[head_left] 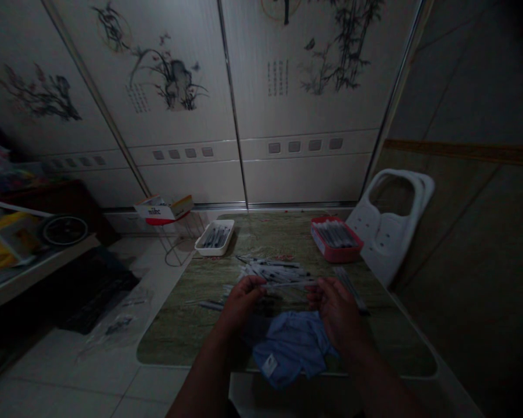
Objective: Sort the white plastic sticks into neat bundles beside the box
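The person's left hand (244, 296) and right hand (333, 299) pinch either end of a thin, whitish, see-through stick (290, 284), level over the near middle of the green, wood-grained tabletop (174, 337). From where I stand, a loose heap of slim, clear, dark-tipped sticks (272, 269) lies just beyond it, and a crumpled light-blue cloth (292, 345) lies at the near edge, between the forearms. Far left sits a white, rectangular plastic basket (215, 252) with more sticks inside; far right, a red plastic basket (342, 255) is also filled. A few long, slender pieces (351, 290) lie right of the right hand.
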The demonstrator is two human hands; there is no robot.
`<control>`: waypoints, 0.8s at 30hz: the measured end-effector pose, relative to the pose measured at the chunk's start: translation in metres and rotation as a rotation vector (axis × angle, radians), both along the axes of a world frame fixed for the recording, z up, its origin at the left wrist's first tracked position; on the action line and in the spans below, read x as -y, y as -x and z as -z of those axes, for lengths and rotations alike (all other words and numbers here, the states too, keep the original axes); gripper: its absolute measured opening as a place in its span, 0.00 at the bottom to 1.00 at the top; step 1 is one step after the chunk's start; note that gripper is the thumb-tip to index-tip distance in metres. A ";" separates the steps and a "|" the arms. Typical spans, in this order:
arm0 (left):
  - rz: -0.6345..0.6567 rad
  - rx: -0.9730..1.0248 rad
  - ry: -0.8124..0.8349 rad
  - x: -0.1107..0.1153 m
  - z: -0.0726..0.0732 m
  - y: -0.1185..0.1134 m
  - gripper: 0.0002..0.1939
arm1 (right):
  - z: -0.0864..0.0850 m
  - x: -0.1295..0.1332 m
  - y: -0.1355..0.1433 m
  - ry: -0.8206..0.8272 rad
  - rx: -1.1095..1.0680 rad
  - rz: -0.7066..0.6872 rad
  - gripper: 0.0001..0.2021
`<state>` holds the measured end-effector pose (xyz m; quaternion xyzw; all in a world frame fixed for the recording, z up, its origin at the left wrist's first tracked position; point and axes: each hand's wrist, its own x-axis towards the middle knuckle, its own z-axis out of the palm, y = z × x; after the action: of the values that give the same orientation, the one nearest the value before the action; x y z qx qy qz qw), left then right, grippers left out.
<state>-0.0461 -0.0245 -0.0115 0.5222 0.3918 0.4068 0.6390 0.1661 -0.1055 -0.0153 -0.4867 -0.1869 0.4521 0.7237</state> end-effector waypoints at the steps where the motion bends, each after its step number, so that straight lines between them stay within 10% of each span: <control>1: 0.003 0.003 0.003 0.001 0.000 -0.001 0.15 | 0.000 0.000 0.001 0.001 0.003 -0.002 0.13; 24: -0.080 0.218 0.117 0.003 0.008 -0.009 0.19 | -0.013 0.012 0.020 0.115 0.525 -0.485 0.14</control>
<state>-0.0370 -0.0278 -0.0197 0.4208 0.3637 0.4625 0.6905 0.1457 -0.1173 -0.0023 -0.5675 -0.4509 0.4799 0.4942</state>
